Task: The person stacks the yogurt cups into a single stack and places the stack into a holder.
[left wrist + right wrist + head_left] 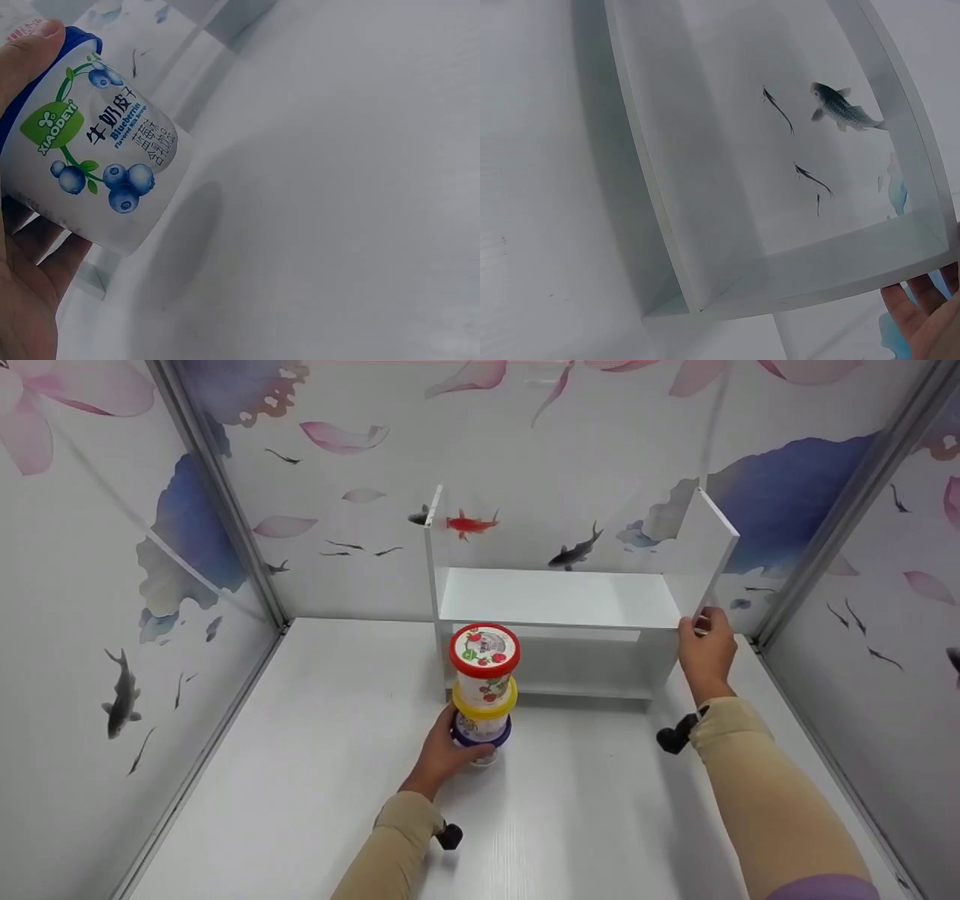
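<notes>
Three printed tubs stand stacked in the head view: a red-lidded tub (487, 649) on top, a yellow-lidded tub (480, 709) in the middle, a blue-lidded tub (477, 729) at the bottom. My left hand (439, 754) grips the lowest one, thumb across its front. Blueberries and the word "Blueberries" show on that tub (112, 142) in the left wrist view, its shadow apart on the table. At the right, my right hand (707, 651) holds the side panel of a white two-level shelf (559, 598). Its fingers (906, 311) lie against the panel's outer side in the right wrist view.
The shelf stands on a white table (345, 712), behind the tubs. Its side panels rise above the upper board. White walls (360, 472) with painted fish, petals and blue blots enclose the table, with grey metal strips (217, 495) at the corners.
</notes>
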`<action>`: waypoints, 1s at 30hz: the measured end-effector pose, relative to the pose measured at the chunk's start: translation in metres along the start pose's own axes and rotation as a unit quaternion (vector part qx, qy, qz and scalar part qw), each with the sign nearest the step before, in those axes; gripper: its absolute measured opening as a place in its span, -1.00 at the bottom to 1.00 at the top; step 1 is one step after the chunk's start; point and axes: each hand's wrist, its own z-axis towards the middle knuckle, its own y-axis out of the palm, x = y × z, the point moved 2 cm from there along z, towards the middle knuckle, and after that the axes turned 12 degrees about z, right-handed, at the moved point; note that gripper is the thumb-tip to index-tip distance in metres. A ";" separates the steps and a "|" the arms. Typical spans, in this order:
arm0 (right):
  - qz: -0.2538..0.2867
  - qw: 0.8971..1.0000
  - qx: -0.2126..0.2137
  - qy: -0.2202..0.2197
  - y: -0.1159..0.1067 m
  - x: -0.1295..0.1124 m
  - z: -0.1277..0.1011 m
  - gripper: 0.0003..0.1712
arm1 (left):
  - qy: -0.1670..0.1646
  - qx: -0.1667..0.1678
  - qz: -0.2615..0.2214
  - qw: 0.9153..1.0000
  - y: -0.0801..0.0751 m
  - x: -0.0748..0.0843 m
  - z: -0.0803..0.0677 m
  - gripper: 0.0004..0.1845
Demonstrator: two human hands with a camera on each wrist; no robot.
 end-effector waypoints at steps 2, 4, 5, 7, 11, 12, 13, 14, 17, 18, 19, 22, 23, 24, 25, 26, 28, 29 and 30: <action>-0.005 1.000 -0.005 0.005 0.000 0.000 0.000 -0.44 | 0.008 -0.003 0.001 1.000 0.000 0.006 0.002 0.21; -0.007 1.000 -0.009 0.007 -0.001 0.000 0.000 -0.44 | 0.015 -0.005 0.002 1.000 0.000 0.013 0.005 0.18; -0.008 1.000 -0.009 0.006 -0.001 0.000 0.000 -0.44 | 0.018 -0.007 0.002 1.000 -0.001 0.016 0.006 0.17; -0.011 1.000 -0.011 0.006 -0.001 0.000 -0.001 -0.45 | 0.022 -0.010 0.002 1.000 -0.001 0.023 0.009 0.16; -0.015 1.000 -0.013 0.011 -0.001 -0.001 -0.001 -0.47 | 0.025 -0.014 0.000 1.000 -0.001 0.037 0.013 0.17; -0.017 1.000 -0.014 0.014 -0.002 -0.001 -0.001 -0.47 | 0.027 -0.014 -0.001 1.000 -0.002 0.040 0.014 0.16; -0.018 1.000 -0.015 0.017 -0.002 -0.001 -0.001 -0.47 | 0.030 -0.013 -0.004 0.999 -0.002 0.044 0.015 0.16; -0.020 1.000 -0.015 0.019 -0.002 -0.001 0.000 -0.47 | 0.033 -0.013 -0.005 0.999 -0.003 0.048 0.016 0.16; -0.024 0.999 -0.016 0.026 -0.002 -0.002 0.000 -0.45 | 0.039 -0.016 -0.013 0.999 -0.005 0.060 0.018 0.16; -0.025 0.999 -0.016 0.028 -0.002 -0.002 0.000 -0.45 | 0.043 -0.017 -0.015 0.999 -0.005 0.064 0.019 0.16; -0.026 0.999 -0.017 0.029 -0.002 -0.002 0.000 -0.45 | 0.046 -0.018 -0.016 0.999 -0.006 0.068 0.019 0.16; -0.029 0.999 -0.018 0.031 -0.002 -0.002 0.000 -0.45 | 0.052 -0.021 -0.010 0.998 -0.007 0.081 0.021 0.16; -0.030 0.999 -0.017 0.031 -0.002 -0.002 0.000 -0.45 | 0.054 -0.021 -0.006 0.998 -0.008 0.085 0.023 0.15; -0.031 0.999 -0.016 0.030 -0.002 -0.002 0.000 -0.45 | 0.056 -0.022 -0.002 0.998 -0.008 0.089 0.024 0.15; -0.032 0.999 -0.016 0.030 -0.003 -0.002 0.000 -0.45 | 0.057 -0.023 0.003 0.998 -0.009 0.093 0.025 0.15; -0.032 0.999 -0.017 0.031 -0.003 -0.002 0.000 -0.46 | 0.059 -0.023 0.008 0.998 -0.009 0.097 0.027 0.15; -0.032 0.999 -0.017 0.029 -0.002 -0.002 0.001 -0.46 | 0.063 -0.023 0.015 0.998 -0.011 0.105 0.029 0.15; -0.031 0.999 -0.017 0.028 -0.002 -0.002 0.000 -0.46 | 0.066 -0.023 0.019 0.997 -0.012 0.109 0.030 0.14; -0.031 0.999 -0.017 0.027 -0.002 -0.002 0.000 -0.46 | 0.069 -0.023 0.022 0.997 -0.012 0.113 0.031 0.14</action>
